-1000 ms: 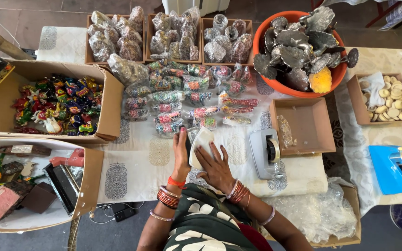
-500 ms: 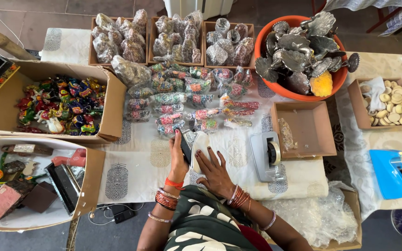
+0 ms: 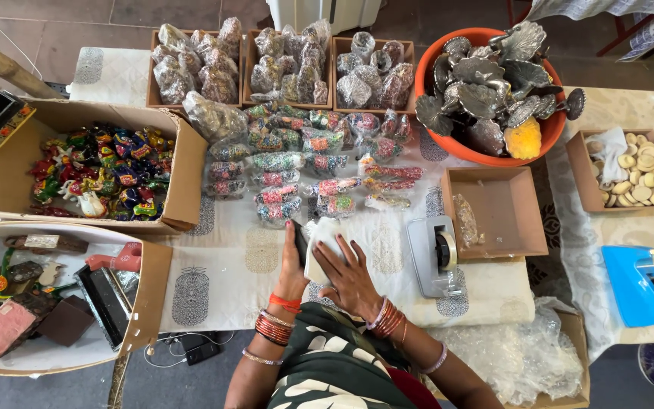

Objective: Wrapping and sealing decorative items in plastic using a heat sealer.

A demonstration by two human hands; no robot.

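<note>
Right now both hands work on a small white packet (image 3: 319, 246) lying on the patterned cloth (image 3: 221, 265) of the worktop, just in front of the person. The left hand (image 3: 293, 261) is curled round the packet's left edge, where something dark shows, and the right hand (image 3: 350, 273) lies flat and spread on top, pressing it down. Rows of small wrapped bundles (image 3: 297, 163) lie just beyond, and a grey tape dispenser (image 3: 433, 254) sits near to the right. To wrap neatly, I judge the flat hand should pin the covering taut while the other tucks the edge tight before any tape goes on.
</note>
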